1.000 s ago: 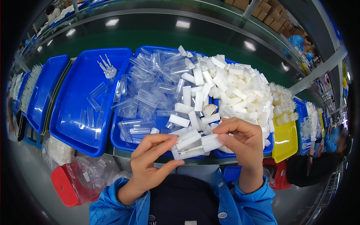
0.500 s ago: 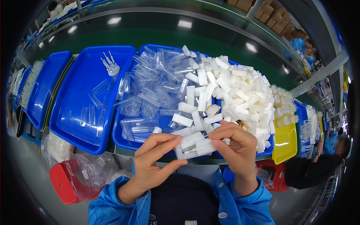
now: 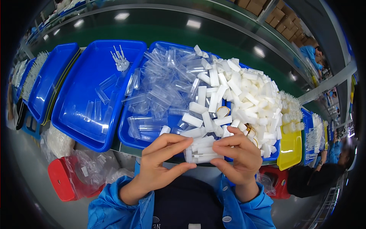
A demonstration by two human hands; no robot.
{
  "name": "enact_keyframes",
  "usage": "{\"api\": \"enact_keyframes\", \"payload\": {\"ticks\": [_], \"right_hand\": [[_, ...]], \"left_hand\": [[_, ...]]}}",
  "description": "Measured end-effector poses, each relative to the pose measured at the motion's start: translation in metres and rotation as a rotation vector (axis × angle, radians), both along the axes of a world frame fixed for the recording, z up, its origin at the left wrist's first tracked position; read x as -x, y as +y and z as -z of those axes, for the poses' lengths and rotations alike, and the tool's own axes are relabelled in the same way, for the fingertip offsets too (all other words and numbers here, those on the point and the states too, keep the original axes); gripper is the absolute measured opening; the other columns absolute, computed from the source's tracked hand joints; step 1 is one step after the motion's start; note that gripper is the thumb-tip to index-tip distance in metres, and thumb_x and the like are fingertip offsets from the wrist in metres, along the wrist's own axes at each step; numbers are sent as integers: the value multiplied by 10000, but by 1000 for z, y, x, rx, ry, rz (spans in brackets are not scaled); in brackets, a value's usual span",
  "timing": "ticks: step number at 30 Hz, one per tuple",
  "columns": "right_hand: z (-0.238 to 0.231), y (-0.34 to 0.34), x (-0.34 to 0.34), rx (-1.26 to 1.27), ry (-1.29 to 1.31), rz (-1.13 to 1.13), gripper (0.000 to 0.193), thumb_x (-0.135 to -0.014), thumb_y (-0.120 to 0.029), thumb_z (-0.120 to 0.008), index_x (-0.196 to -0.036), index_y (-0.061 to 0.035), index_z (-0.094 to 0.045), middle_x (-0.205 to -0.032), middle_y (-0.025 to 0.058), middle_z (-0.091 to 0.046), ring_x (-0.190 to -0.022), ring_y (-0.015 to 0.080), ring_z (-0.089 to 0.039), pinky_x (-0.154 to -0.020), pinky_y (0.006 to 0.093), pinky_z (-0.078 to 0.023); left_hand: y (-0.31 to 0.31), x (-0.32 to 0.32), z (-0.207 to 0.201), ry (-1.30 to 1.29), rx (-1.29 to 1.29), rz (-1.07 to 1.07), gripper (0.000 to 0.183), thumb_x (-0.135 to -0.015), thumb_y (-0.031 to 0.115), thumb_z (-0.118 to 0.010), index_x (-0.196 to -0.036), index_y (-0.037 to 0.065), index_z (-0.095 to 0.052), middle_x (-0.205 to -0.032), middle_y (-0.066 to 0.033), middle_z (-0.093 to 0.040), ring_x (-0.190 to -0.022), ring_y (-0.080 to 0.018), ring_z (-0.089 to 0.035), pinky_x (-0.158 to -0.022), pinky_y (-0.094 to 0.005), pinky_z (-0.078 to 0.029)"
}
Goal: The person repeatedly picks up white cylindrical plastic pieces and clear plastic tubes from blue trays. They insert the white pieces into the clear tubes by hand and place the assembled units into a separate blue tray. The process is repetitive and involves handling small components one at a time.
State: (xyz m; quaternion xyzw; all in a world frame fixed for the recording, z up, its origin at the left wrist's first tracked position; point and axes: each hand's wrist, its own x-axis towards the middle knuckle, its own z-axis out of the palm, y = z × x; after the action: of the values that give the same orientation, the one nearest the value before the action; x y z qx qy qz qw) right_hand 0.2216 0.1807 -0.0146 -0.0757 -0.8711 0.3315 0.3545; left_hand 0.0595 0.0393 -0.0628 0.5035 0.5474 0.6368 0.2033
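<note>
In front of my chest, both hands hold a clear plastic case [image 3: 188,155] with white foam blocks and a thin white part inside. The fingers of my left hand [image 3: 158,164] pinch its left end, thumb below. My right hand [image 3: 240,162] grips the right end, with fingertips over the white pieces there. Just beyond my hands is a blue tray [image 3: 122,131] heaped with clear plastic cases [image 3: 162,86] on the left. White foam blocks [image 3: 255,105] are piled on the right, some lying loose near my fingers.
To the left, another blue tray [image 3: 82,95] holds a few clear cases and a white pronged cluster [image 3: 121,63]. A yellow tray [image 3: 290,152] with white parts stands at right. Behind runs a green conveyor [image 3: 160,28]. A red stool [image 3: 59,179] sits at lower left; a co-worker is at far right.
My hands and the case have shifted slightly right in the picture. My right fingers have changed their hold at the case's right end. The view has moved a little.
</note>
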Motion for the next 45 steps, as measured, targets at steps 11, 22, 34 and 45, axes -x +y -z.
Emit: {"api": "enact_keyframes", "payload": {"ticks": [11,22,34,45], "right_hand": [[6,-15,23,-3,22,-63,212,-696,-46,-792,-896,-62,-723,-875,67,-697,-808,177,-664,-1039,502,-381],[15,-41,102,-181,-40,-25,194,-732,-100,-736,-899,-71,-643,-826,48,-613,-793,226,-579,-838,416,-372],[26,-53,142,-295,-179,138,170,-677,-155,-738,-768,-74,-620,-710,49,-590,-671,227,-565,-716,364,-358],[3,-8,39,255,141,108,263,-692,31,-706,-948,1,-657,-979,117,-704,-935,231,-658,-905,366,-479]], "left_hand": [[-9,4,4,-143,-22,9,512,-707,57,-831,-1176,-27,-642,-1089,-136,-614,-942,-193,-649,-831,-297,-584],[-63,63,-2,-403,-380,-449,431,-815,19,-694,-1202,-74,-528,-1181,-169,-563,-1115,-246,-577,-973,-368,-469],[-63,62,-5,-492,-344,-424,412,-841,20,-664,-1223,-42,-523,-1245,-203,-545,-1168,-249,-538,-1006,-378,-433],[-26,28,-6,-396,-273,-123,403,-812,-54,-676,-1192,-55,-543,-1305,-232,-474,-1191,-272,-525,-985,-376,-471]]}}
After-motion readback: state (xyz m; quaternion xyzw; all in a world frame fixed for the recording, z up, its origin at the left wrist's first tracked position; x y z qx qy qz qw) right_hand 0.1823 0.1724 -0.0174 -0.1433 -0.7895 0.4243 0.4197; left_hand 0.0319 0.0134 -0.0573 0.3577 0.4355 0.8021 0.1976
